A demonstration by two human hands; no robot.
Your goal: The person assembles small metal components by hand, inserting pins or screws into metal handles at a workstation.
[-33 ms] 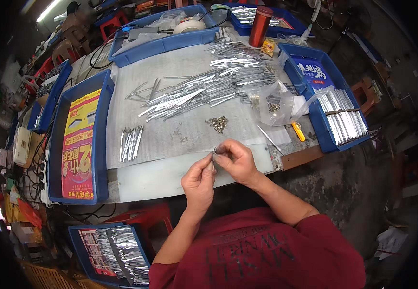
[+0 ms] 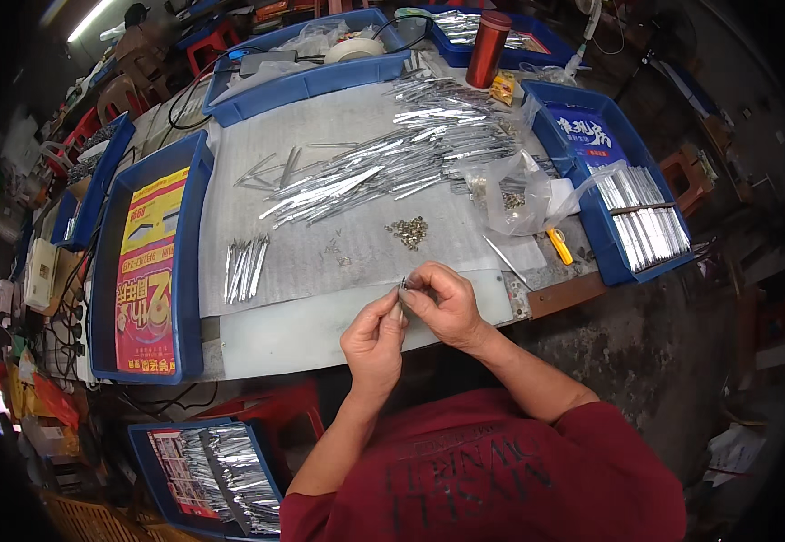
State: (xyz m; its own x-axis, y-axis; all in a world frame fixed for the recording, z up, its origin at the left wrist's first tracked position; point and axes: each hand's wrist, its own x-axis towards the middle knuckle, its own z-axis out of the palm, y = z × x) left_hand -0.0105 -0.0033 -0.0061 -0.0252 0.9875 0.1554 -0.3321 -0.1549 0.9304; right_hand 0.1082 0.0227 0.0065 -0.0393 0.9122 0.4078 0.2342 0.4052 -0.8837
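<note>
Over the near edge of the table, my left hand (image 2: 374,339) and my right hand (image 2: 444,301) meet fingertip to fingertip, both closed in a pinch. A small dark, silvery bit shows between the fingertips, but most of it is hidden and I cannot tell its kind. Just beyond lies a little heap of brass-coloured small metal parts (image 2: 408,232). Farther back spreads a large pile of thin silver metal strips (image 2: 383,167). To the left of my hands, a small bundle of similar strips (image 2: 246,268) lies side by side on the white sheet (image 2: 320,257).
A blue tray with printed paper (image 2: 195,262) stands left. Another blue tray (image 2: 623,239) at right holds rows of strips. Near it are a clear plastic bag (image 2: 510,203), a yellow cutter (image 2: 559,246) and a pen-like rod (image 2: 506,260). A red flask (image 2: 489,51) stands at the back.
</note>
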